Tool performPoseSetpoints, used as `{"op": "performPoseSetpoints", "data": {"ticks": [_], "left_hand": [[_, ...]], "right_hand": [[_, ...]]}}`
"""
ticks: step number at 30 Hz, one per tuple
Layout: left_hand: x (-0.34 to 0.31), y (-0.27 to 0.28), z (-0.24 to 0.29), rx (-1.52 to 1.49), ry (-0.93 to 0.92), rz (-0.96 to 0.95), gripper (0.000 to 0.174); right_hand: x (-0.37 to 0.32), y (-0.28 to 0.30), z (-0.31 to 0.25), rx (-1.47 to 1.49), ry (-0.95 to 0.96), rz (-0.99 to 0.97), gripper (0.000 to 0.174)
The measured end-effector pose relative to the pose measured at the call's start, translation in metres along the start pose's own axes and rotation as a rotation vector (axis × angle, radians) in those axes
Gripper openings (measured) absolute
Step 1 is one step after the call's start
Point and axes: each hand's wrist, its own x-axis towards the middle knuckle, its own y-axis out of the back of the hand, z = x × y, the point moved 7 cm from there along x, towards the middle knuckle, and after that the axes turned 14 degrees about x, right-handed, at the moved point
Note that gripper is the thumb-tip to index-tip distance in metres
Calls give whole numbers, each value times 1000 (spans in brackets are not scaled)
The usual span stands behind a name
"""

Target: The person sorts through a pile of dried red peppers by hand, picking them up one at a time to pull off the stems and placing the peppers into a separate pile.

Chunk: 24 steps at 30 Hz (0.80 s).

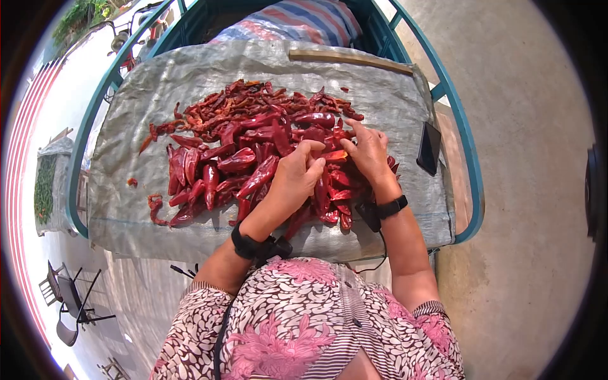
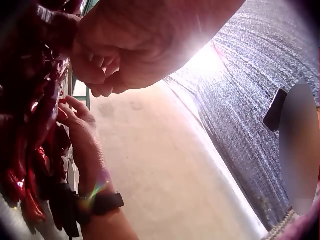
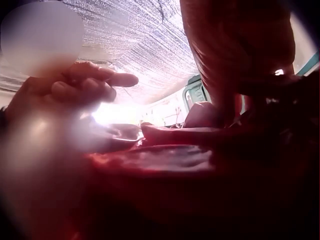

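Note:
Glossy red peppers (image 1: 237, 161) lie in a pile on a grey woven sheet (image 1: 126, 136), with smaller, shrivelled ones (image 1: 237, 101) along its far side. Over the middle of the pile the left hand (image 1: 294, 180) hangs with loosely bent fingers; nothing shows in its grasp in the head or right wrist views. The right hand (image 1: 370, 152) reaches onto the pile's right part, index finger stretched forward and thumb beside an orange-tipped pepper (image 1: 335, 156). In the left wrist view the right hand (image 2: 85, 135) has its fingertips against the peppers (image 2: 45, 115).
A phone (image 1: 429, 148) lies on the sheet to the right. Along the far edge lies a wooden strip (image 1: 348, 59), with a striped bag (image 1: 297, 24) behind it. Teal rails (image 1: 465, 139) frame the sheet. A chair (image 1: 73, 310) stands on the floor at the left.

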Motion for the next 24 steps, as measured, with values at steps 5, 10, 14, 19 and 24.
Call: {"op": "performPoseSetpoints", "data": {"ticks": [5, 10, 14, 19, 24], "left_hand": [[-2, -5, -6, -51, 15, -64, 31], [-1, -10, 0, 56, -85, -99, 34], [-2, -12, -7, 151, -127, -118, 28], [-4, -8, -6, 59, -29, -115, 26], [0, -18, 9, 89, -107, -193, 36]], "right_hand": [[-2, 28, -21, 386, -134, 68, 22], [-32, 31, -57, 842, -304, -54, 12], [-48, 36, -53, 790, -320, -38, 8], [-48, 63, -19, 624, -373, 166, 11], [-39, 22, -26, 329, 62, -82, 29]]}}
